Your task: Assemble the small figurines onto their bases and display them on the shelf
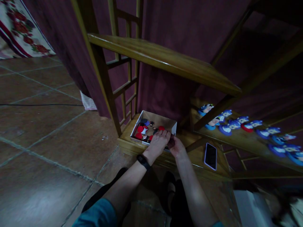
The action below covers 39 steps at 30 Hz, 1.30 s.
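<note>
A shallow cardboard box [159, 117] sits on the low wooden shelf, with several red, black and blue round pieces and small figurines [145, 130] inside. My left hand [159, 141], with a black band on its wrist, reaches over the box's near right part, fingers curled down. Beside it, at the box's right end, my right hand [177, 147] has its fingers drawn together. The two hands meet around something small and dark, mostly hidden by the fingers; its kind does not show.
A wooden plank [163, 58] juts out above the box. To the right lies a phone [210, 156]. Several blue-and-white figurines on round bases [229, 126] line the shelf further right. A dark curtain [163, 85] hangs behind; tiled floor [59, 142] spreads to the left.
</note>
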Motion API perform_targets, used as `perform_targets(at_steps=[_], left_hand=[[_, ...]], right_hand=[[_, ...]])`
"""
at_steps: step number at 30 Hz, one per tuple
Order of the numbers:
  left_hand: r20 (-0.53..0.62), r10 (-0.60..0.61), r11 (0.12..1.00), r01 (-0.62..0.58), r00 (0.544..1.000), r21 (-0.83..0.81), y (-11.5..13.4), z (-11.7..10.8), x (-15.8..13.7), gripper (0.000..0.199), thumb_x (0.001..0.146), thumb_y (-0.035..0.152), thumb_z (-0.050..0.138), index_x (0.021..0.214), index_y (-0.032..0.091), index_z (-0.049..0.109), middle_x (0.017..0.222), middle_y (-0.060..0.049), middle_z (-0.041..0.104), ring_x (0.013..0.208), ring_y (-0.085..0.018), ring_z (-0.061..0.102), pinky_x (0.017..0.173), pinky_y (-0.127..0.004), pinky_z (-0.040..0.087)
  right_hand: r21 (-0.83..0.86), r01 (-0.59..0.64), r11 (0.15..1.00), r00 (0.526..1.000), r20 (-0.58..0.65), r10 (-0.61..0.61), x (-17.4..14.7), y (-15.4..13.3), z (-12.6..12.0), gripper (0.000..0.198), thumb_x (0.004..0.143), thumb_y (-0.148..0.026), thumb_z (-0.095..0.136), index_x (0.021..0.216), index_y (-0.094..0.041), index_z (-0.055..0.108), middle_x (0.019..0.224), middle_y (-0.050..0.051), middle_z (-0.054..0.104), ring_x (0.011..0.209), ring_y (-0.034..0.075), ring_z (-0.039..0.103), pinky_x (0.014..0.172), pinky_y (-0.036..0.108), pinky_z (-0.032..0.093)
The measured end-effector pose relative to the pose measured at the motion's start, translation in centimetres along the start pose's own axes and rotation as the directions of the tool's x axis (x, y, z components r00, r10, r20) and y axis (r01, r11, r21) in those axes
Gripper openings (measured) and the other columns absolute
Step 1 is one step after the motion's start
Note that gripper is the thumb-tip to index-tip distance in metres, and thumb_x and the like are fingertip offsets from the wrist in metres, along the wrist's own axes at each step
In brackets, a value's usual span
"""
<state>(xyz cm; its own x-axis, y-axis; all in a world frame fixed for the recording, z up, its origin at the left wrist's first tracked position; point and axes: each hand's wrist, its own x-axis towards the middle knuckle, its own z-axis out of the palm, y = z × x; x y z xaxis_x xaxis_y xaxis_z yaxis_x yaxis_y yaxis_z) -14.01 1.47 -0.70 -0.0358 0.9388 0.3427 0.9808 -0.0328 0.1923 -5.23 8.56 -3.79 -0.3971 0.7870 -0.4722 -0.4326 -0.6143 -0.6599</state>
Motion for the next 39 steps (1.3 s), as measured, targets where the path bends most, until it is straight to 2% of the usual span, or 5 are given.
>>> perform_targets(at_steps=[22,29,33,36,39], left_hand=[[0.007,0.055,0.998,-0.055,0.998,-0.032,0.4,0.2,0.0,0.022,0.084,0.011,0.042,0.105,0.016,0.048,0.1,-0.01,0.053,0.098,-0.023,0.049,0.084,-0.037,0.04],[0.006,-0.135,0.973,0.133,0.991,-0.19,-0.1,0.5,0.3,0.027,0.081,0.008,0.043,0.104,0.019,0.052,0.099,-0.009,0.057,0.097,-0.022,0.053,0.083,-0.034,0.041],[-0.004,-0.453,0.718,0.362,0.891,-0.594,-2.1,1.7,1.0,0.031,0.076,0.007,0.051,0.101,0.023,0.06,0.089,-0.006,0.064,0.085,-0.02,0.06,0.078,-0.029,0.043],[0.074,-0.578,0.372,0.344,0.812,-0.862,-3.5,2.7,1.7,0.028,0.065,0.002,0.06,0.086,0.02,0.065,0.074,-0.002,0.064,0.075,-0.016,0.06,0.072,-0.025,0.045],[0.304,-0.644,-0.063,0.347,0.702,-0.936,-4.0,3.1,1.8,0.025,0.059,0.002,0.065,0.079,0.016,0.064,0.062,0.002,0.06,0.057,-0.011,0.056,0.061,-0.023,0.046]], right_hand=[[-0.011,-0.107,0.994,0.994,0.008,0.107,0.7,-0.2,-0.6,0.016,0.073,-0.01,0.051,0.063,-0.02,0.059,0.062,-0.003,0.064,0.062,0.011,0.06,0.06,0.021,0.051],[-0.058,-0.018,0.998,0.997,0.072,0.023,0.2,0.0,-0.8,0.012,0.069,-0.011,0.055,0.068,-0.021,0.061,0.072,-0.003,0.068,0.069,0.012,0.063,0.066,0.024,0.053],[-0.097,0.026,0.995,0.992,0.129,-0.013,-0.3,-0.2,-0.5,0.018,0.067,-0.01,0.057,0.08,-0.02,0.064,0.082,-0.001,0.07,0.077,0.013,0.064,0.074,0.025,0.052],[-0.111,0.08,0.991,0.986,0.154,-0.062,-0.6,-0.4,0.0,0.02,0.066,-0.016,0.063,0.086,-0.019,0.064,0.082,0.002,0.07,0.079,0.014,0.064,0.076,0.027,0.051],[-0.183,0.165,0.969,0.981,0.136,-0.141,-0.8,-0.6,0.4,0.024,0.065,-0.023,0.067,0.088,-0.019,0.064,0.082,0.003,0.07,0.077,0.015,0.064,0.073,0.029,0.051]])
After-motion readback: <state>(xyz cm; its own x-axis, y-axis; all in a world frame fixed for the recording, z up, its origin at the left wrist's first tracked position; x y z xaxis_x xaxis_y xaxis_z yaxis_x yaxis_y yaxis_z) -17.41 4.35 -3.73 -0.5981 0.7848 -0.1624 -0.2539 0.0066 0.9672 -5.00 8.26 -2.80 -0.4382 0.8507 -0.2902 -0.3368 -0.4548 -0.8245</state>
